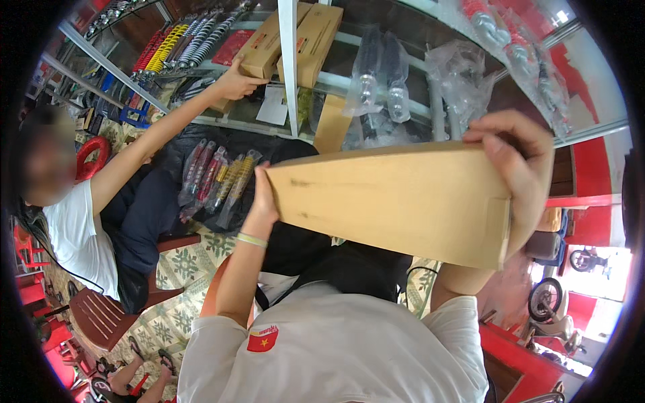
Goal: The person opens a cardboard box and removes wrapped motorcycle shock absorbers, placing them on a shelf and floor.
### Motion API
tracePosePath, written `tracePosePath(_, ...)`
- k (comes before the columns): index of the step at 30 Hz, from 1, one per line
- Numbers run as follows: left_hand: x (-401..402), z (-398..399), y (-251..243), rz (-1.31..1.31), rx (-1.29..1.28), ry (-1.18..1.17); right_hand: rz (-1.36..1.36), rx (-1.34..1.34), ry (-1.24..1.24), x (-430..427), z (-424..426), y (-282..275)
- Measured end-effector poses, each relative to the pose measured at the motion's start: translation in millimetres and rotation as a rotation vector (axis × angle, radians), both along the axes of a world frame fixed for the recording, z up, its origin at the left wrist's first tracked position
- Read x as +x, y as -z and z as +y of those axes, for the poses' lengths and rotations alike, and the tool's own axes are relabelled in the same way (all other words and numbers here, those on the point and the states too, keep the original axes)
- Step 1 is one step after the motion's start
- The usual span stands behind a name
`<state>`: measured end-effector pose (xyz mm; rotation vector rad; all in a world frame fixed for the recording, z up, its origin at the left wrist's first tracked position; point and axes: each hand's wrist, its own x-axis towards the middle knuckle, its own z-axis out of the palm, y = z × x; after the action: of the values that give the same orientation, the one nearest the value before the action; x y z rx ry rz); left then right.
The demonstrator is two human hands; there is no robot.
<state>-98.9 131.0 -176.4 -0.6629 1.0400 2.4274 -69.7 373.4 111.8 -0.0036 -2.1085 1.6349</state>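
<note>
I hold a long brown cardboard box (393,201) in front of my chest, level across both hands. My left hand (264,199) grips its left end. Around the right end curls my right hand (524,171), with thumb and fingers at the upper corner. The box's right flap looks folded down. Left of the box, bagged shock absorbers (216,176) with red and yellow springs lie on a black cover. Beyond it, two more cardboard boxes (315,45) rest on a glass shelf, and a seated person's hand (242,83) touches the left one.
Bagged dark shock absorbers (370,75) and a clear plastic bag (461,75) lie on the glass case behind the box. A white metal post (288,65) stands between the shelf boxes. Coil-spring shocks (201,40) fill the upper left. A person sits at left beside a brown plastic chair (103,317).
</note>
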Motion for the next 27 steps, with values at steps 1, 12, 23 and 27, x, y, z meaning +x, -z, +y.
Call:
tracePosePath(1,7.9,14.5,-6.2,-0.029,0.101,0.006,0.156,0.074,-0.013,-5.6,-1.2,-7.4)
tracePosePath(12,65.8,14.3,25.5,0.141,0.18,-0.316,0.094,0.44,-0.667,-49.2,-9.5,-14.3)
tracePosePath(23,54.8,-2.4,10.0,0.399,-0.845,0.06,0.113,0.564,-0.752,-69.8,-7.2,7.9)
tracePosePath(27,38.6,-9.7,-119.9,0.752,-1.546,0.261,0.208,0.568,-0.762,-76.4,-17.9,31.2)
